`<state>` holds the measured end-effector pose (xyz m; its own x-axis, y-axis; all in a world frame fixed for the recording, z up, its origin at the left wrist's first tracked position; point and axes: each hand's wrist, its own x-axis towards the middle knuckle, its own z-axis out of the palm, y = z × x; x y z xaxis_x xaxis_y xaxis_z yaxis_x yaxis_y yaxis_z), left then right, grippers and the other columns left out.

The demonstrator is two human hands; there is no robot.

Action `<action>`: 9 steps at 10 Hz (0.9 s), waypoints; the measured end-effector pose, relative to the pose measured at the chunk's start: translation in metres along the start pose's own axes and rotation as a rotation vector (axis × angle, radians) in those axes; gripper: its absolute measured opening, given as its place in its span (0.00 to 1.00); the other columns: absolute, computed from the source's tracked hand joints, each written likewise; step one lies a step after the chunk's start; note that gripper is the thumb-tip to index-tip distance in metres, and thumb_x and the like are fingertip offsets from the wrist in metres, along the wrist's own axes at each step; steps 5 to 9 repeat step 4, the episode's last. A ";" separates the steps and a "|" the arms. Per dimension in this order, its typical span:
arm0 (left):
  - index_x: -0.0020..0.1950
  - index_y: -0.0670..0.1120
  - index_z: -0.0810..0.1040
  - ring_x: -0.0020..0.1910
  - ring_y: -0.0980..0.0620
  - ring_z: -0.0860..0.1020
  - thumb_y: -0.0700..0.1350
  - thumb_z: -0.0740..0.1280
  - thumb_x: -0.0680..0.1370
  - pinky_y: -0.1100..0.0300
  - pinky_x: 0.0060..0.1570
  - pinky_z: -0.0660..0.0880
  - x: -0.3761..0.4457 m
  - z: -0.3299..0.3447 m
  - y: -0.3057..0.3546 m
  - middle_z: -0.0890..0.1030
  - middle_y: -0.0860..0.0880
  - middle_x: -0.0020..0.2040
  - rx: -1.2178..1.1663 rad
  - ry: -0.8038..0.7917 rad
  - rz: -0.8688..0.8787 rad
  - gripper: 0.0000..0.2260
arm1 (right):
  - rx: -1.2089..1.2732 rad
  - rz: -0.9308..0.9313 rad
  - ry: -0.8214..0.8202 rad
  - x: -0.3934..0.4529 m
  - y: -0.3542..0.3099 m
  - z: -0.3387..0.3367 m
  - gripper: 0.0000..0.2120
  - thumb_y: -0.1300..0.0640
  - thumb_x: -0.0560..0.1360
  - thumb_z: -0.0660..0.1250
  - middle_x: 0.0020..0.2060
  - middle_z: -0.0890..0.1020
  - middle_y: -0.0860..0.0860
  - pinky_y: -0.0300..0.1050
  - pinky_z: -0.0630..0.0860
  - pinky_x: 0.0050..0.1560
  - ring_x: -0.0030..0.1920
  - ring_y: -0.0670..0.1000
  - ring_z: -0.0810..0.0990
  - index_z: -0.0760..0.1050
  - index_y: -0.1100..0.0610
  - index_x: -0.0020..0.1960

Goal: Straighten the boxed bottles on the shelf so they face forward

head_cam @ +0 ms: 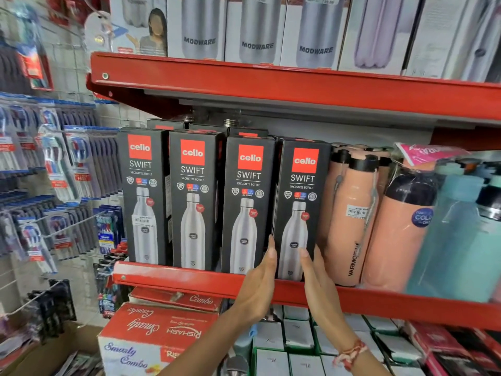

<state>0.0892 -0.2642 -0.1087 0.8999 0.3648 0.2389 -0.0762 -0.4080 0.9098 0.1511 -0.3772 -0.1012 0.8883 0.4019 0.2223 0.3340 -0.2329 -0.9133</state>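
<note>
My left hand (257, 280) and right hand (317, 278), grips apart, flank the rightmost black cardboard bottle box (299, 207); uneven pressure (my guess) could twist it into the peach bottle (349, 221).

We see a shop aisle with red metal shelves (271, 77) running across the upper and lower middle of the frame, a grey back panel (339, 131) between them. At the left, a white wire grid wall (67, 66) carries pegs hung with toothbrush packs (62, 169). At the lower left a brown carton (54, 351) sits low beside a red and white combo box (151, 337), and white boxes (298, 346) fill the bottom middle; the light is even and bright.
</note>
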 end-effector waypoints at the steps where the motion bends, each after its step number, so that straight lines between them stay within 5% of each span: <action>1: 0.74 0.67 0.43 0.33 0.67 0.62 0.65 0.38 0.77 0.82 0.31 0.65 -0.005 -0.003 0.004 0.64 0.63 0.36 0.039 0.021 0.030 0.24 | -0.028 -0.019 0.011 -0.007 -0.001 0.000 0.41 0.28 0.69 0.46 0.76 0.58 0.45 0.51 0.56 0.72 0.75 0.51 0.59 0.47 0.45 0.77; 2: 0.75 0.65 0.44 0.34 0.67 0.62 0.67 0.38 0.76 0.78 0.32 0.66 -0.010 -0.008 0.008 0.70 0.62 0.40 0.081 0.009 0.029 0.27 | -0.046 0.004 0.018 -0.011 -0.003 -0.002 0.39 0.29 0.71 0.47 0.76 0.59 0.47 0.51 0.57 0.72 0.74 0.52 0.61 0.48 0.46 0.77; 3: 0.77 0.58 0.50 0.60 0.58 0.76 0.69 0.40 0.75 0.66 0.63 0.67 -0.022 -0.018 0.019 0.67 0.55 0.73 0.135 -0.048 0.063 0.32 | -0.095 -0.057 0.088 -0.019 -0.016 -0.001 0.36 0.32 0.74 0.47 0.76 0.61 0.49 0.49 0.58 0.71 0.74 0.51 0.62 0.51 0.48 0.77; 4: 0.75 0.51 0.61 0.71 0.49 0.69 0.68 0.44 0.76 0.53 0.71 0.65 -0.038 -0.048 0.050 0.71 0.44 0.72 0.316 0.107 0.327 0.34 | -0.213 -0.426 0.283 -0.035 -0.063 0.002 0.30 0.37 0.78 0.46 0.74 0.65 0.49 0.53 0.65 0.71 0.72 0.50 0.65 0.55 0.50 0.76; 9: 0.75 0.51 0.61 0.71 0.49 0.69 0.68 0.44 0.76 0.53 0.71 0.65 -0.038 -0.048 0.050 0.71 0.44 0.72 0.316 0.107 0.327 0.34 | -0.213 -0.426 0.283 -0.035 -0.063 0.002 0.30 0.37 0.78 0.46 0.74 0.65 0.49 0.53 0.65 0.71 0.72 0.50 0.65 0.55 0.50 0.76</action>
